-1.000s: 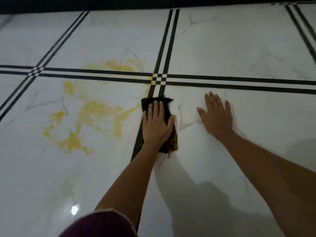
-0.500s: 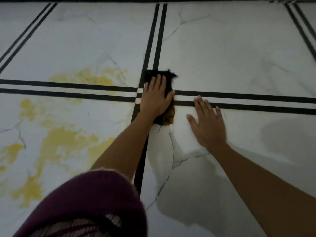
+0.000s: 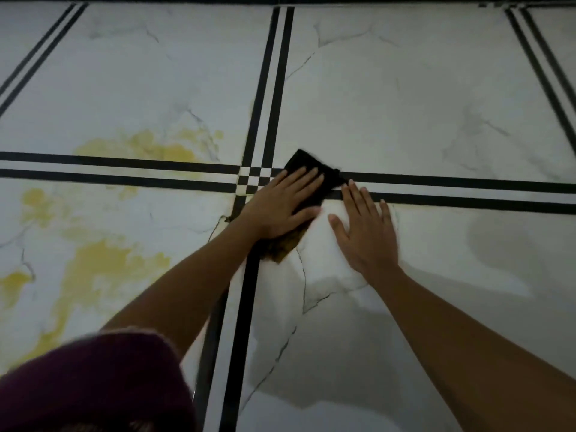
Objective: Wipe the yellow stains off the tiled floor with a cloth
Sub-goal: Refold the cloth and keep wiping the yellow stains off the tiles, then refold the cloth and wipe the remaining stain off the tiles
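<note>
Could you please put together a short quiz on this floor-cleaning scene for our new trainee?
1. True or false: the left hand presses flat on the dark cloth.
2. Where do the large yellow stains lie relative to the cloth? A) to its left B) to its right C) none remain
3. Fill in: the right hand lies flat, fingers straight, on the bare ____.

Key: 1 true; 2 A; 3 floor.
</note>
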